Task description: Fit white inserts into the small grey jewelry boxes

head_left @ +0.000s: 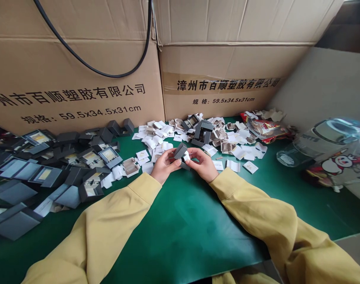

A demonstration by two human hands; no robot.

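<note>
A small dark grey box (180, 150) is held up over the green table, between my two hands. My left hand (165, 165) grips its left side with thumb and fingers. On the other side, my right hand (202, 163) pinches the box's right part, where a small white piece (186, 156) shows near the thumb. Just behind my hands lie more dark grey boxes (202, 132) among a heap of white and grey-brown paper inserts (159, 134).
Many dark boxes (18, 221) cover the green table (180, 236) on the left. Large cartons (109, 102) stand behind, under a hanging black cable (115, 75). At the right are a red snack packet (267, 128) and a clear plastic cup (313, 138).
</note>
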